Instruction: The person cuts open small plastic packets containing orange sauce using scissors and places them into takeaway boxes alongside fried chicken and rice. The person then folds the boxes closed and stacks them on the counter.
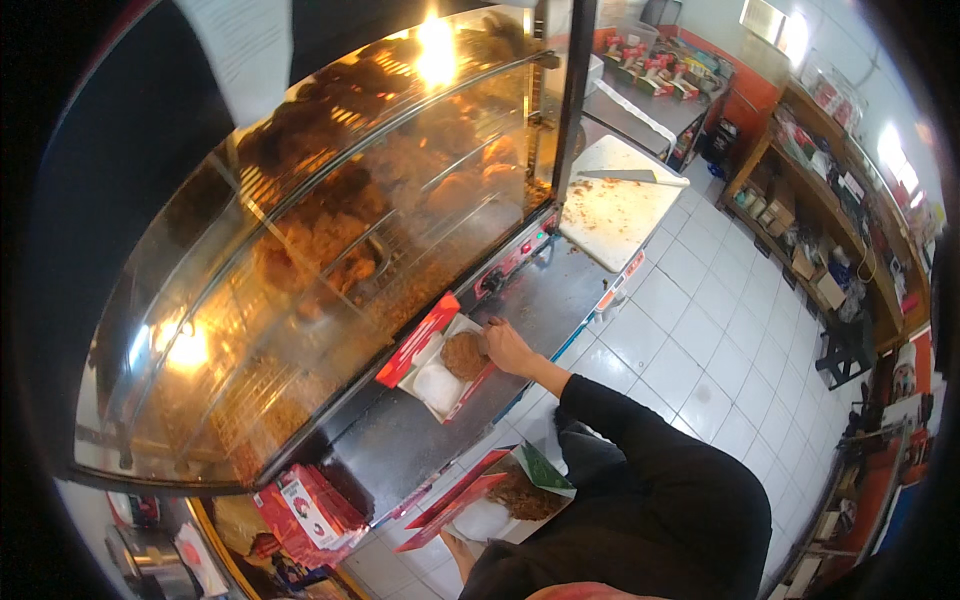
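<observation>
An open red and white cardboard food box [431,337] rests on the metal counter. Inside it lie a brown breaded fried piece [464,356] and a white rounded bundle [438,388]. My right hand [511,348] is at the box's right side, its bent fingers beside the fried piece; whether they grip it or a small tool is unclear. Low in the view, my left hand [459,553] supports a second open food box [534,531] close to my body. That box contains another white bundle [482,519] and a darker fried piece [523,496].
A glass-fronted heated display cabinet [360,247] with fried pieces borders the metal counter [405,450]. At the counter's far end, a knife [619,176] lies on a crumb-strewn white cutting board [626,214]. Stacked red cartons [311,514] occupy the near end. Wooden shelves [832,210] stand across the tiled floor.
</observation>
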